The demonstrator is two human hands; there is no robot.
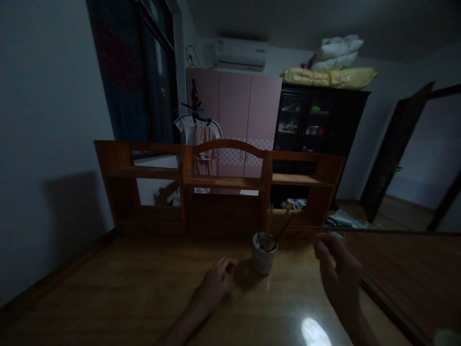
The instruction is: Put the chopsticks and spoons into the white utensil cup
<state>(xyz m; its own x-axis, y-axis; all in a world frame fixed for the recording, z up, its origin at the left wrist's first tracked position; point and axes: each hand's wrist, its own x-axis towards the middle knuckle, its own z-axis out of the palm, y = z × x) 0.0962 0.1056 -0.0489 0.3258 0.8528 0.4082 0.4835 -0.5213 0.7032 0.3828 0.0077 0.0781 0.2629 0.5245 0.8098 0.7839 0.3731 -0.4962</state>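
Observation:
A light, patterned cup [263, 259] stands upright on the glossy wooden tabletop. Several thin sticks [269, 226] lean out of it, along with items I cannot identify. My left hand [216, 278] rests on the table to the left of the cup, apart from it. Its fingers are loosely bent, with nothing visible in them. To the right of the cup, my right hand [338, 271] is raised above the tabletop, blurred. Its thumb and fingers come together at the tips; whatever may be between them is hidden. A small green-and-white object [337, 236] shows partly behind that hand.
A low wooden shelf unit [223, 181] runs along the table's back edge. The white wall [54, 144] borders the left side. On the right lies a brown wooden surface [414, 269] beyond the table's edge. Pink wardrobe [234, 105] and dark cabinet [320, 120] stand behind.

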